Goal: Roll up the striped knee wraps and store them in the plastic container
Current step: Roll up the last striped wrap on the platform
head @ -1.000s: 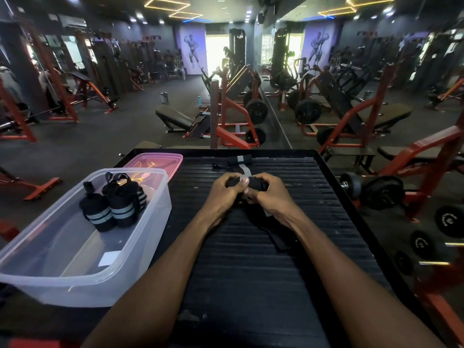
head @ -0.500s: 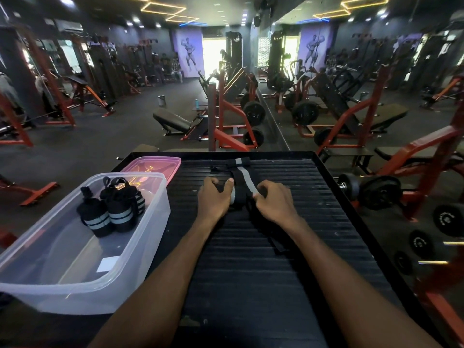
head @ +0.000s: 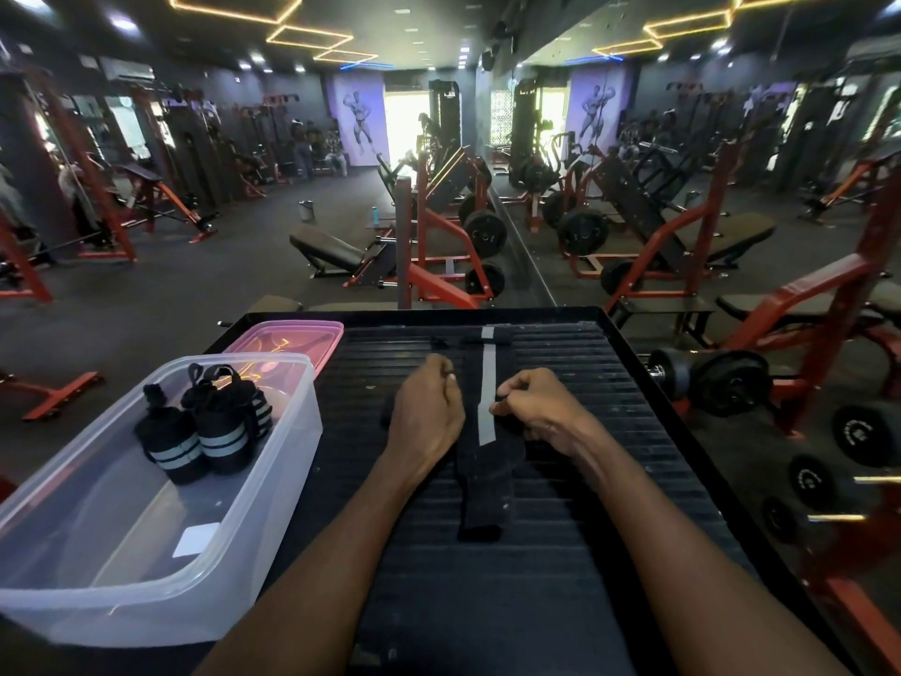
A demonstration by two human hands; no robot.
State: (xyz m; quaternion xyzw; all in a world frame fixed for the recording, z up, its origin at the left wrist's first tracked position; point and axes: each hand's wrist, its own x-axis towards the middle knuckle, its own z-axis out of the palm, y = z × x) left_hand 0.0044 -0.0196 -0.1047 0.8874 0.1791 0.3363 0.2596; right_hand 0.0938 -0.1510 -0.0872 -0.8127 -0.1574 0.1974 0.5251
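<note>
A black knee wrap point(head: 487, 431) with 1 grey stripe lay unrolled along the ribbed black platform point(head: 609, 480), between both hands. Left hand point(head: 428, 417) rested at its left edge, fingers curled; right hand point(head: 536, 412) pinched its right edge. Clear plastic container point(head: 273, 480) stood left, holding rolled wraps point(head: 205, 431); pink lid point(head: 292, 336) behind it.

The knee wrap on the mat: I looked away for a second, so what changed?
The wrap, bunched between both hands a second ago, now lies stretched out flat. The left hand and right hand moved apart to its edges. The container and rolled wraps stayed put.
</note>
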